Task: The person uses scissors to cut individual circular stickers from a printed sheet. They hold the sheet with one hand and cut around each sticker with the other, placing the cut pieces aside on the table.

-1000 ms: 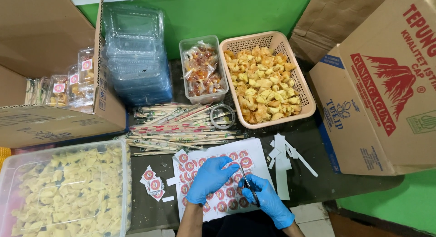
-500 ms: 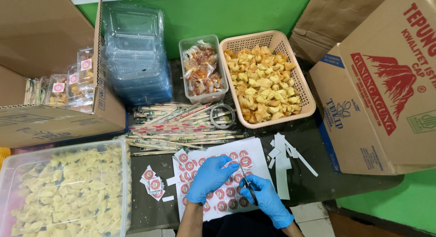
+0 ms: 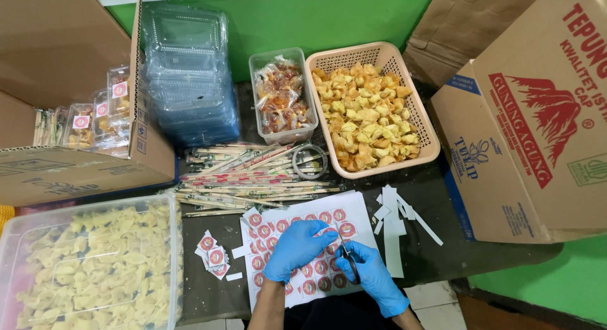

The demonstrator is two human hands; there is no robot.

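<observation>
Gloved in blue, my left hand (image 3: 297, 246) presses flat on the white sticker sheet (image 3: 308, 244) at the dark table's (image 3: 461, 241) near edge while my right hand (image 3: 373, 276) grips small scissors (image 3: 348, 259) over it. I judge cutting barely begun: most round red labels remain uncut, only a few cut squares (image 3: 213, 254) and paper strips (image 3: 395, 219) lie beside.

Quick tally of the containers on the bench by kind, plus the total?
Cardboard boxes: 2, one on the left, one on the right
Clear plastic tubs: 2, the large tub, the small tub
Peach plastic basket: 1
Stack of clear clamshell boxes: 1
Total: 6
</observation>
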